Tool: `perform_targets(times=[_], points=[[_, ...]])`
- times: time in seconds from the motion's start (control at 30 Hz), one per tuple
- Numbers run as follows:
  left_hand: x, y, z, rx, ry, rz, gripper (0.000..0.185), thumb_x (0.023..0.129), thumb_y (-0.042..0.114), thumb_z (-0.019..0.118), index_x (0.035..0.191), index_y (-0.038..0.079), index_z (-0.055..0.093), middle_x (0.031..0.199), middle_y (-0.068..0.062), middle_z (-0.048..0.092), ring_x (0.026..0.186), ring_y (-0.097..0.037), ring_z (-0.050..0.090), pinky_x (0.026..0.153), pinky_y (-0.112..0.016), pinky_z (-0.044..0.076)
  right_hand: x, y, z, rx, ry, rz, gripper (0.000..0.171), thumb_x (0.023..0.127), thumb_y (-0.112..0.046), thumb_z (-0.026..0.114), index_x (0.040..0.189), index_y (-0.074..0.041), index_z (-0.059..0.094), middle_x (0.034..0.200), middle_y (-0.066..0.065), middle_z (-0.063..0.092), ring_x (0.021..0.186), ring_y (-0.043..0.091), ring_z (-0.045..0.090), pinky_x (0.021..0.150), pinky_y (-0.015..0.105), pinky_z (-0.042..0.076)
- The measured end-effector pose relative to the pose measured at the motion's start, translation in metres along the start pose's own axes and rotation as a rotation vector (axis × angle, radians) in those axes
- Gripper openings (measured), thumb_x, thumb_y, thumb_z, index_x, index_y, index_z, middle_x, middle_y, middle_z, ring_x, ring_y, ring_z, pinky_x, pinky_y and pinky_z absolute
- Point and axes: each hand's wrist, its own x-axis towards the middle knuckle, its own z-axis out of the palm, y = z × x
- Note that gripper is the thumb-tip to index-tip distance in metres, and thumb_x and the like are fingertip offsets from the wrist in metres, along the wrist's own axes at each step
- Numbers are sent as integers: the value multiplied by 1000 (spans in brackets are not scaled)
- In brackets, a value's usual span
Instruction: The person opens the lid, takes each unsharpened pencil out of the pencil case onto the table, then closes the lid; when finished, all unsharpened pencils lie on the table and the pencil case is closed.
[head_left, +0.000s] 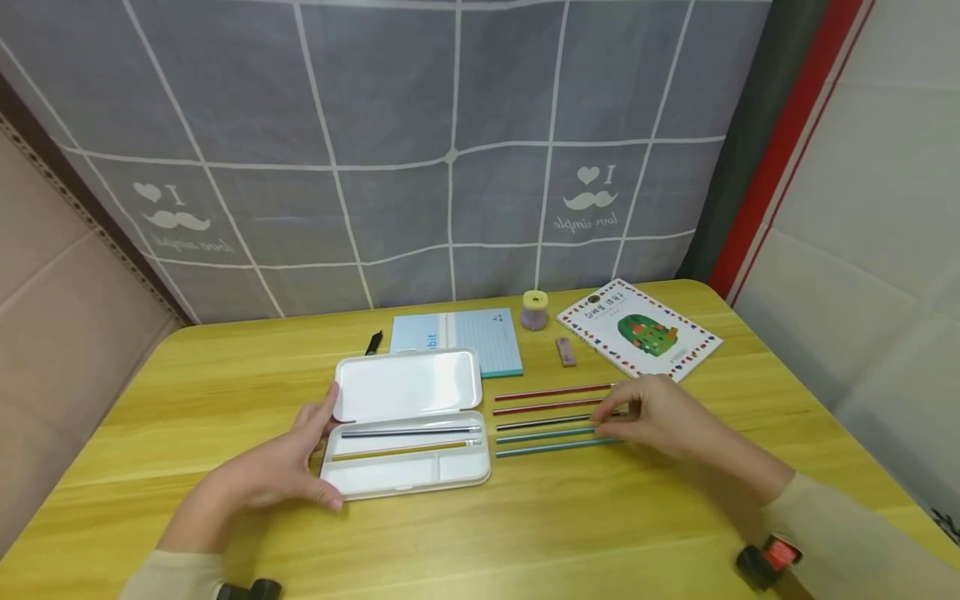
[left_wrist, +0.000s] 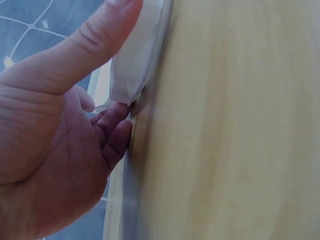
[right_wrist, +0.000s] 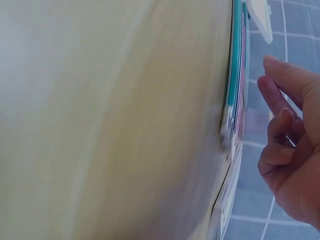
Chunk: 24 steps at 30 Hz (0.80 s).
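Note:
An open white pencil case [head_left: 405, 479] lies on the table, lid folded back. Inside it are a dark pencil [head_left: 408, 432] and a yellow pencil [head_left: 401, 451]. My left hand [head_left: 281, 467] holds the case's left end, thumb by the front corner and fingers at the back side. To the right of the case lie two red pencils [head_left: 551, 392], a black pencil [head_left: 543, 422] and two teal pencils [head_left: 555, 447] in a row. My right hand [head_left: 660, 417] hovers over their right ends; the right wrist view shows nothing between its thumb and forefinger.
Behind the case are a light blue notebook [head_left: 487, 337] and a black pen [head_left: 374, 342]. A yellow-topped purple jar-like item [head_left: 535, 312], a pink eraser [head_left: 566, 352] and a white booklet [head_left: 637, 325] sit back right. A grey curtain [head_left: 390, 200] hangs beyond the table [head_left: 570, 533].

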Motion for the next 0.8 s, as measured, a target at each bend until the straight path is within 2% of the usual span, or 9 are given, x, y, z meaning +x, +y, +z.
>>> perform_targets(times=[0.13, 0.27, 0.37, 0.5, 0.6, 0.7, 0.8], points=[[0, 2, 0, -10, -3, -13, 152, 69, 26, 97, 163, 8, -22, 146, -25, 27, 140, -43, 34, 103, -5, 21, 11, -10, 9, 39, -33, 23, 17, 88, -22, 85, 103, -14, 84, 93, -10, 78, 63, 4, 50, 56, 23, 43], [-1, 3, 0, -1, -3, -17, 152, 69, 27, 97, 163, 8, -22, 148, -25, 27, 141, -43, 35, 107, -10, 23, 24, -20, 22, 43, -46, 21, 18, 89, -22, 84, 105, -15, 83, 93, -12, 77, 61, 3, 47, 55, 23, 40], [-1, 3, -1, 7, 0, -27, 153, 69, 28, 97, 163, 8, -22, 147, -24, 27, 140, -43, 36, 113, -20, 25, 37, -31, 34, 31, -51, 2, 18, 90, -23, 83, 106, -16, 83, 88, -14, 74, 58, 4, 45, 53, 23, 38], [-2, 3, -2, 9, 2, -38, 154, 68, 28, 97, 163, 9, -22, 146, -24, 28, 140, -43, 36, 117, -35, 25, 54, -50, 51, 48, -74, -39, 19, 91, -21, 83, 109, -17, 83, 91, -13, 75, 56, 4, 44, 52, 22, 38], [-2, 4, -3, 5, 2, -41, 154, 67, 27, 97, 163, 9, -22, 147, -24, 27, 141, -44, 35, 118, -37, 24, 65, -63, 62, 66, -94, -72, 18, 91, -20, 82, 109, -17, 83, 93, -12, 76, 53, 2, 42, 51, 22, 38], [-2, 6, -2, 11, 3, -37, 153, 68, 28, 97, 163, 8, -22, 148, -25, 25, 141, -44, 34, 118, -36, 23, 74, -74, 70, 69, -112, -92, 18, 92, -20, 81, 109, -17, 83, 86, -11, 75, 51, 2, 39, 51, 22, 37], [-2, 5, -1, 17, 6, -28, 153, 68, 29, 97, 163, 7, -21, 149, -25, 26, 140, -43, 35, 117, -31, 24, 81, -83, 79, 64, -138, -81, 19, 92, -21, 81, 111, -18, 83, 88, -11, 76, 51, 2, 40, 53, 22, 37]])
